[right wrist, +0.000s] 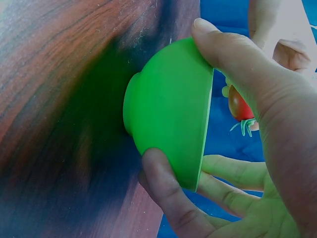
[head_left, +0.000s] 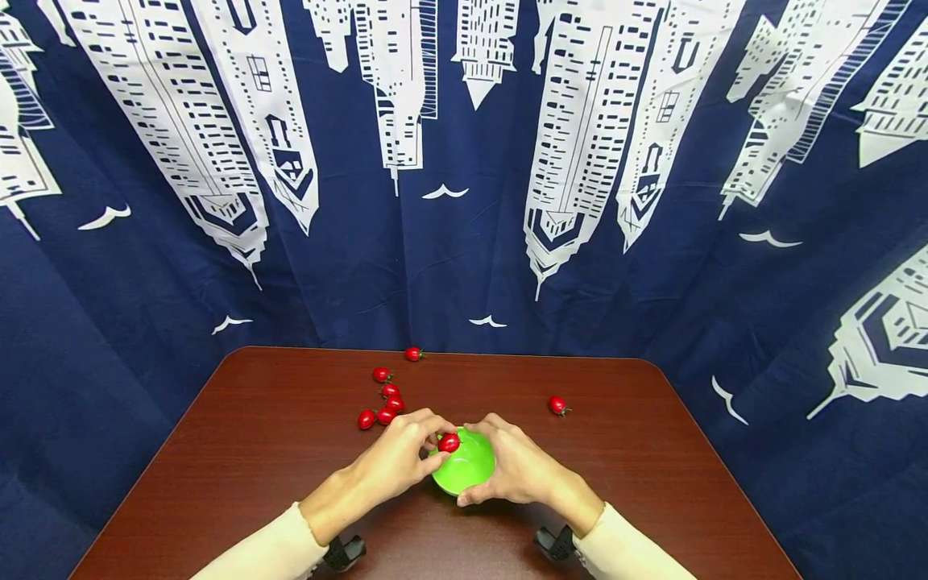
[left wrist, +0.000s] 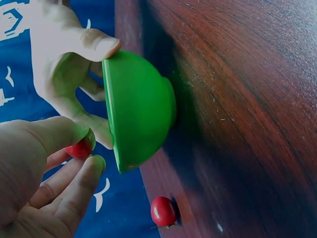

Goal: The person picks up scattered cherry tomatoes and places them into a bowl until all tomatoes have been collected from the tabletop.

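Note:
A small green bowl (head_left: 464, 467) stands on the dark wooden table (head_left: 254, 451). My right hand (head_left: 511, 466) grips the bowl (right wrist: 168, 109) by its rim, thumb on one side and fingers on the other. My left hand (head_left: 406, 451) pinches a red cherry tomato (head_left: 449, 442) between thumb and fingertips just over the bowl's rim. The left wrist view shows that tomato (left wrist: 79, 148) beside the bowl (left wrist: 141, 109); the right wrist view shows the same tomato (right wrist: 239, 105) with its green stem.
Several cherry tomatoes (head_left: 384, 395) lie in a cluster behind my left hand. One tomato (head_left: 413, 354) sits at the table's far edge, another (head_left: 557, 405) to the right. A blue curtain with white buildings (head_left: 464, 161) hangs behind the table.

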